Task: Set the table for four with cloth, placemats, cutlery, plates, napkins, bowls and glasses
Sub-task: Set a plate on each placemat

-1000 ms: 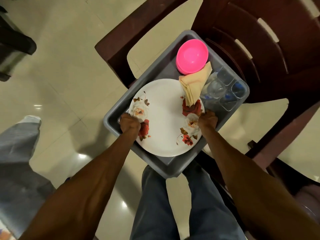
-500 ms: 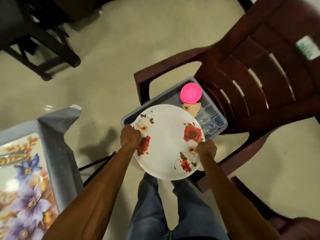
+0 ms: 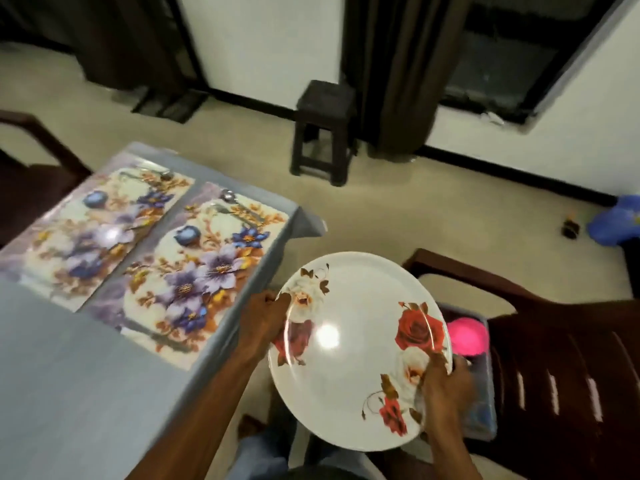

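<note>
A white plate stack with red and white roses (image 3: 349, 372) is held in the air between the table and the chair. My left hand (image 3: 263, 318) grips its left rim and my right hand (image 3: 446, 382) grips its lower right rim. On the left stands the table under a grey-blue cloth (image 3: 62, 393). Two flowered placemats lie on it, a near one (image 3: 194, 271) and a far one (image 3: 93, 226), with cutlery (image 3: 228, 199) at their far ends. The grey bin (image 3: 485, 410) with a pink bowl (image 3: 467, 337) rests on the chair, partly hidden by the plate.
A dark red plastic chair (image 3: 561, 358) carries the bin at right. A second dark chair (image 3: 24, 161) stands at the table's far left. A small black stool (image 3: 325, 129) stands by the dark curtains. A blue object (image 3: 616, 223) lies on the floor at far right.
Both hands lifted the plates out of the bin and swung them left toward the table. My view rose from the bin to take in the table, placemats and room.
</note>
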